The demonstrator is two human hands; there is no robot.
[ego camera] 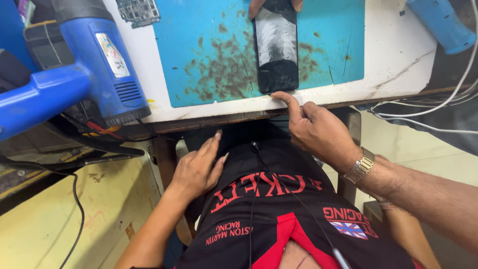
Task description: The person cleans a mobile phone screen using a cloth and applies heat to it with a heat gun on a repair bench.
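Note:
A black phone (276,47) lies face up on a stained blue work mat (199,55), its near end at the mat's front edge. My right hand (313,127) reaches from the right, wearing a metal watch; its fingertips pinch something thin against the phone's near edge, too small to identify. My left hand (196,167) rests flat on my lap below the table, fingers apart, holding nothing. Another person's fingertips (256,6) touch the phone's far end at the top of the frame.
A blue heat gun (97,55) stands at the left of the white table (398,55). A bare circuit board (139,11) lies at the back. A blue tool handle (440,25) and white cables (428,102) sit at the right. Black cables hang at the left.

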